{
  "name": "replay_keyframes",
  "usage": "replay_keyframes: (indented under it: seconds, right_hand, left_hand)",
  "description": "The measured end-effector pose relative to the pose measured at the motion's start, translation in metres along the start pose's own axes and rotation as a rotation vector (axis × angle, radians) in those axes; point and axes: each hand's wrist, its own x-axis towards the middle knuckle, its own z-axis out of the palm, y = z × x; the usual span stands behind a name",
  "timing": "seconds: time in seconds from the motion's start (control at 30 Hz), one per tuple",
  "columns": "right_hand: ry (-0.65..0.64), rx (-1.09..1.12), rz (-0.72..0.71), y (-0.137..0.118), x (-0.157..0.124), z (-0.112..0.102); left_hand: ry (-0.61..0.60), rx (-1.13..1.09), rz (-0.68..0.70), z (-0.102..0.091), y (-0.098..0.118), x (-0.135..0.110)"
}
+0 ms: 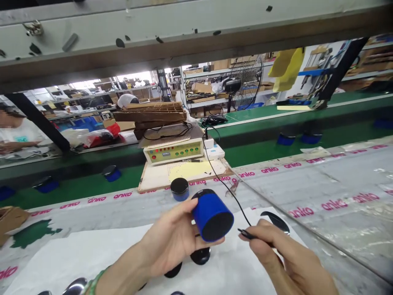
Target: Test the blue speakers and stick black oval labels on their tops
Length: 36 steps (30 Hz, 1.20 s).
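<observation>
My left hand (172, 239) grips a small blue cylindrical speaker (211, 215), tilted so its black end faces me. My right hand (276, 250) pinches the black plug (245, 234) of a thin black cable (224, 184), its tip just right of the speaker. The cable runs up to a beige tester box (173, 151) with red and green lights. A second blue speaker (179, 189) stands upright on the bench just behind the held one. Black round discs (200, 256) lie on white paper (76, 254) under my hands.
The bench is covered in clear film with pink "anko" tape (346, 200). Behind it runs a green conveyor belt (245, 155) carrying more blue speakers (112, 173). A seated person (18, 133) works at the far left. Shelves, cardboard trays (150, 112) and a fan (245, 82) stand beyond.
</observation>
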Motion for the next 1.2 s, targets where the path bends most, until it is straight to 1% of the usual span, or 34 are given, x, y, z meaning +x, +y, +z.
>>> replay_keyframes:
  seconds: [0.1,0.17,0.2,0.3,0.4,0.53,0.63,0.7,0.77,0.83,0.87,0.93,1.0,1.07,1.1,1.17,1.2]
  right_hand:
    - [-0.046,0.009,-0.053,-0.018,0.008,0.005]
    - [-0.035,0.014,-0.067,-0.029,0.010,0.008]
    - [-0.023,0.016,-0.062,-0.033,0.011,0.009]
    - [-0.012,0.022,-0.059,-0.039,0.014,0.011]
    - [-0.056,0.030,-0.099,-0.039,0.018,0.014]
    - [-0.083,0.014,-0.124,-0.037,0.021,0.018]
    - [-0.084,-0.077,-0.156,-0.038,0.020,0.021]
    - [-0.074,-0.137,-0.169,-0.037,0.019,0.023]
    - [-0.053,-0.143,-0.172,-0.035,0.019,0.025]
    - [-0.059,-0.095,-0.142,-0.030,0.019,0.028]
    - [-0.087,-0.052,-0.112,-0.027,0.019,0.029]
    - [-0.191,0.063,-0.038,-0.020,0.016,0.032]
    - [-0.298,0.175,0.021,-0.013,0.011,0.037]
    - [-0.328,0.240,0.053,-0.006,0.004,0.041]
    - [-0.313,0.249,0.062,-0.004,0.001,0.043]
    - [-0.260,0.239,0.056,-0.001,-0.005,0.045]
    - [-0.237,0.228,0.037,-0.001,-0.007,0.045]
  left_hand:
    - [-0.018,0.103,0.178,-0.011,-0.005,-0.004]
    - [-0.041,0.128,0.257,-0.017,-0.007,-0.006]
    - [-0.044,0.130,0.266,-0.019,-0.007,-0.007]
    - [-0.057,0.146,0.224,-0.022,-0.005,-0.011]
    - [-0.068,0.152,0.213,-0.024,-0.003,-0.014]
    - [-0.001,0.229,0.227,-0.027,-0.001,-0.013]
    - [0.066,0.395,0.296,-0.028,-0.001,-0.013]
    - [0.121,0.565,0.369,-0.029,-0.001,-0.015]
    - [0.172,0.748,0.440,-0.028,-0.001,-0.017]
    - [0.212,0.950,0.537,-0.026,-0.002,-0.020]
    - [0.223,1.072,0.599,-0.025,-0.003,-0.021]
    - [0.242,1.354,0.767,-0.024,-0.005,-0.022]
    - [0.234,1.661,0.945,-0.023,-0.006,-0.023]
    - [0.180,1.904,1.150,-0.022,-0.008,-0.024]
    - [0.138,1.986,1.241,-0.021,-0.008,-0.025]
    - [0.054,2.063,1.382,-0.019,-0.008,-0.027]
    - [0.012,2.074,1.425,-0.017,-0.008,-0.028]
